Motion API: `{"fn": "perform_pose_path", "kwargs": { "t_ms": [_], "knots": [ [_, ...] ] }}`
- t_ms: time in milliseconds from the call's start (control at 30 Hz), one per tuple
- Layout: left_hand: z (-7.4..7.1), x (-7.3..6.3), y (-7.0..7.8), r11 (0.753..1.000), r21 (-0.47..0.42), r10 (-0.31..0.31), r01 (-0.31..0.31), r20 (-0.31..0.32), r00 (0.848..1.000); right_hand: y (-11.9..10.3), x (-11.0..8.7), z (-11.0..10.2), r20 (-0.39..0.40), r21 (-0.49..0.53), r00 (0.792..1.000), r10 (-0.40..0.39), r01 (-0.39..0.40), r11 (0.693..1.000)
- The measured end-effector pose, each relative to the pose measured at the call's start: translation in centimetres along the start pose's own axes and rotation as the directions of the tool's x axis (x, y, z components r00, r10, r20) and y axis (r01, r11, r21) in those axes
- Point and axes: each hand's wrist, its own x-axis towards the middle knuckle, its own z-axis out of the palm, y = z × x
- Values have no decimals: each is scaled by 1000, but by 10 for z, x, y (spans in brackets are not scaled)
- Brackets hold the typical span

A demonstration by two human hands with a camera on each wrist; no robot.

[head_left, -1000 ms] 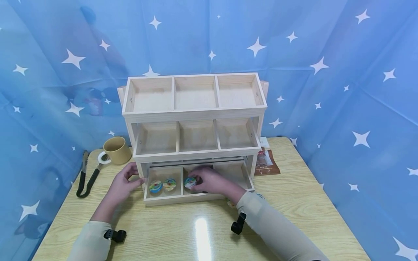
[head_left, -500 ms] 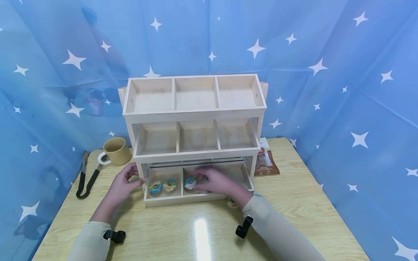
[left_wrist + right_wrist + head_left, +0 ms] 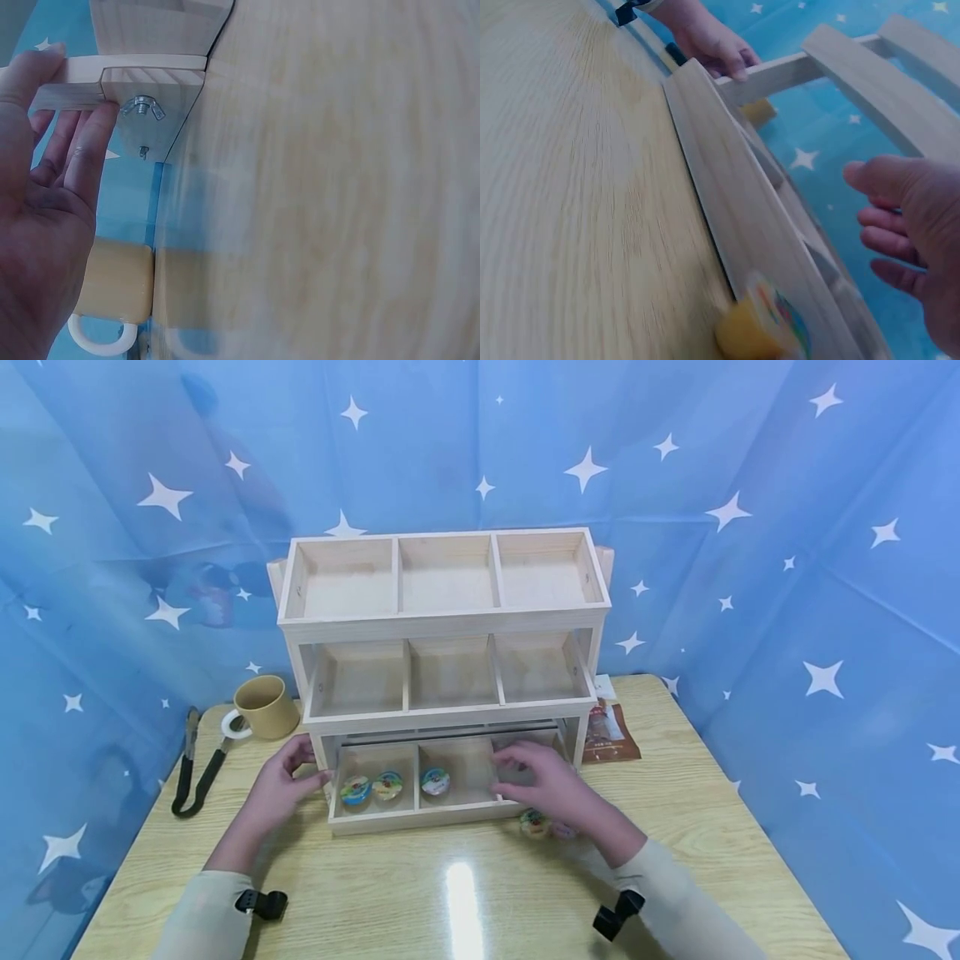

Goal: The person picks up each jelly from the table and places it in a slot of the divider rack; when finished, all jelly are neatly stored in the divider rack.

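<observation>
A three-tier wooden rack (image 3: 446,625) stands on the table, each tier split into three compartments. My left hand (image 3: 279,783) grips the upright at its lower left, thumb over the wooden bar (image 3: 79,71) and fingers beneath. Two small jelly cups with printed lids, one blue-edged (image 3: 356,790) and one yellowish (image 3: 387,785), lie in the bottom-left compartment. Another jelly cup (image 3: 435,782) sits in the bottom-middle one. My right hand (image 3: 551,783) hovers over the bottom-right compartment, fingers loosely bent and holding nothing. Below it, a yellow jelly cup (image 3: 751,330) stands before the rack beside a pinkish one (image 3: 562,831).
Left of the rack stand a tan mug (image 3: 268,708) with a white handle and black-handled tongs (image 3: 197,793). A brown packet (image 3: 613,739) lies behind the rack's right side. A blue star-patterned curtain (image 3: 450,443) hangs around the table.
My right hand has let go of the jelly cup in the bottom-middle compartment and moved right, uncovering cups on the table. The left hand keeps its place.
</observation>
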Motion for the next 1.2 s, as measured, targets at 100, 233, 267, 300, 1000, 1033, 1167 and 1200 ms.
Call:
{"fn": "perform_pose_path", "kwargs": {
  "t_ms": [100,233,267,300,1000,1033,1167,1200],
  "knots": [
    [0,0,0,1000,-2,-2,2,1,1000,5,-17,-11,-45,-14,999,10,-11,1000],
    [0,0,-1,1000,-3,-5,5,2,1000,13,-39,-23,-104,-37,995,0,-4,999],
    [0,-1,-1,1000,-3,-6,6,1,1000,14,-44,-26,-119,-46,993,-9,3,999],
    [0,-1,-1,1000,-2,-6,6,0,1000,16,-49,-28,-135,-59,991,-18,10,998],
    [0,0,-2,1000,14,-1,1,-5,1000,48,-107,-42,-253,-143,967,-10,-27,989],
    [0,0,-2,1000,15,0,0,-5,1000,49,-109,-42,-252,-148,968,-7,-32,989],
    [0,0,-2,1000,22,2,-2,-5,1000,55,-118,-40,-242,-149,970,28,-65,987],
    [1,0,-2,1000,24,4,-3,-6,1000,56,-119,-39,-237,-148,971,41,-78,986]
  ]
}}
